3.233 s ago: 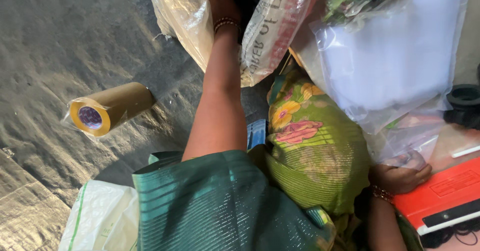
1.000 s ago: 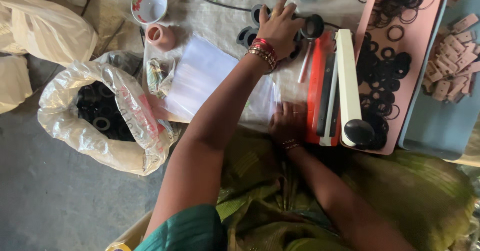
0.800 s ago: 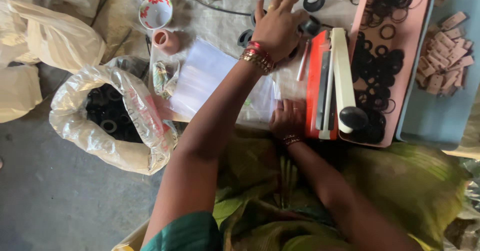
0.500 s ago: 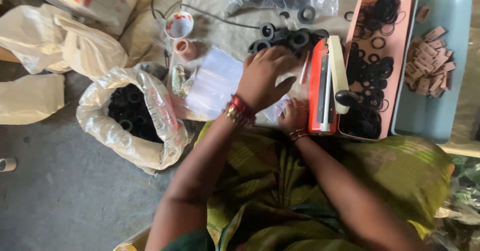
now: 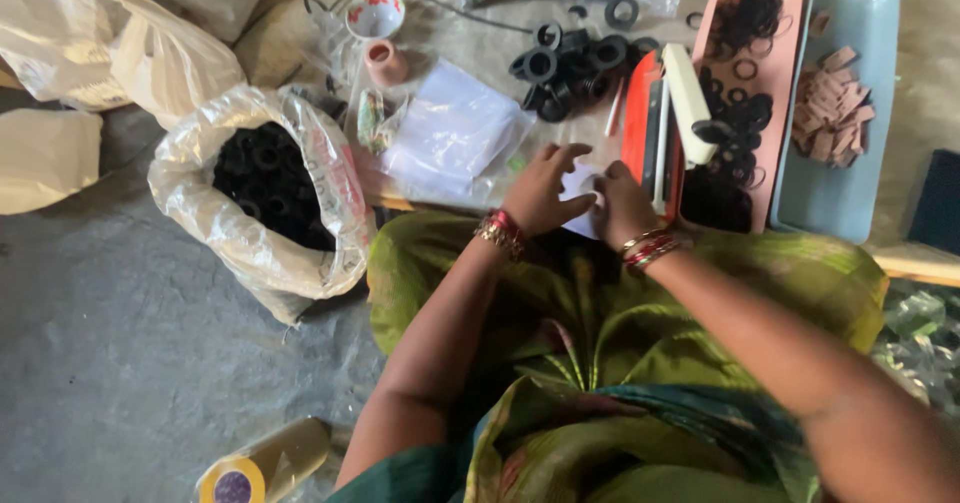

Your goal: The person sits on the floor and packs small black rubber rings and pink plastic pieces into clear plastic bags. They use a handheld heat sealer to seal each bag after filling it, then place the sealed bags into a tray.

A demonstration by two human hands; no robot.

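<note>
My left hand (image 5: 545, 191) and my right hand (image 5: 622, 203) meet at the near edge of the work board, both fingering a small clear plastic bag (image 5: 580, 185). Whether anything is inside the bag cannot be made out. Just left of it lies a stack of clear plastic bags (image 5: 455, 131). A pile of black rubber rings (image 5: 565, 63) sits beyond my hands. A red sealing machine with a white handle (image 5: 662, 123) stands right beside my right hand.
A pink tray (image 5: 780, 23) holds thin black rings, and a pale blue tray (image 5: 835, 193) holds small brown pieces. An open plastic sack of black rings (image 5: 265, 188) stands at left. Two small cups (image 5: 380, 38) are behind the bags. A tape roll (image 5: 262, 463) lies near my knee.
My left hand has pulled back from the pile of black rings and joined my right hand at the small bag. The view has shifted right and down.
</note>
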